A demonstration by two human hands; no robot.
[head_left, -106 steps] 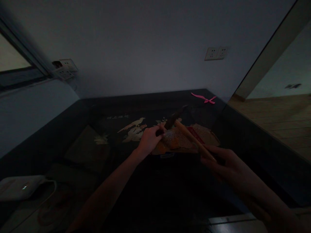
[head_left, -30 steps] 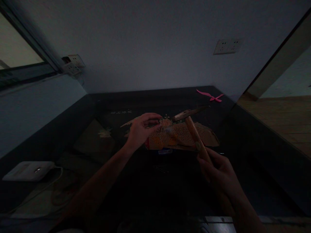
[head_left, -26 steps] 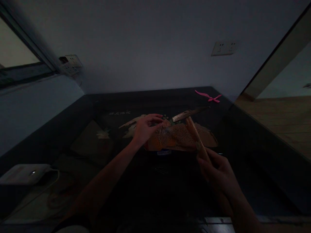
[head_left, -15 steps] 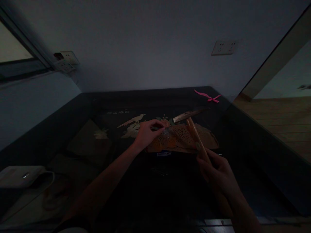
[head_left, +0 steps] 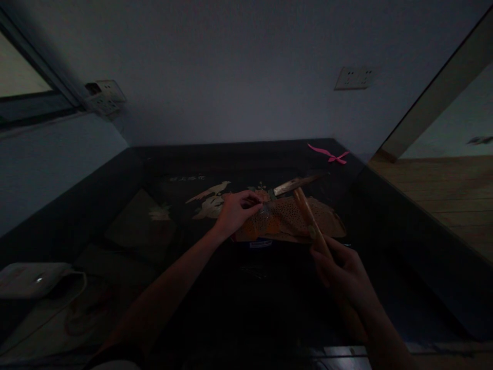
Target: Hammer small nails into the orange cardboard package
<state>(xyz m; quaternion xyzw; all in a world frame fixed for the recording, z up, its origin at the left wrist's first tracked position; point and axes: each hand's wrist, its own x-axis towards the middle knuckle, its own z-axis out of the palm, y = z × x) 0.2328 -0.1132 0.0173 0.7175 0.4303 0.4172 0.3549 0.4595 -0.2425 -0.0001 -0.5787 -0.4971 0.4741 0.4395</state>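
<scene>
"Well, why does the right hand (head_left: 342,267) hold the hammer (head_left: 314,226) so low?"

"Probably for swing: its fingers are wrapped round the lower handle, so the metal head (head_left: 285,187) stays free, near the far edge of the speckled brown sheet (head_left: 295,216)."

"And the left hand (head_left: 236,210)?"

"Its thumb and fingertips are drawn together at the sheet's left part, as if steadying something small (whether anything sits between them is too dark to tell)."

"Where is the sheet, then?"

"Between the two hands, on the dark tabletop (head_left: 231,154), presumably so both can reach it; a small label (head_left: 261,244) shows below its near edge."

"The pink ribbon (head_left: 331,155)?"

"Well apart, near the back right corner. The white device (head_left: 34,280) lies far left, seemingly clear of any blow."
</scene>
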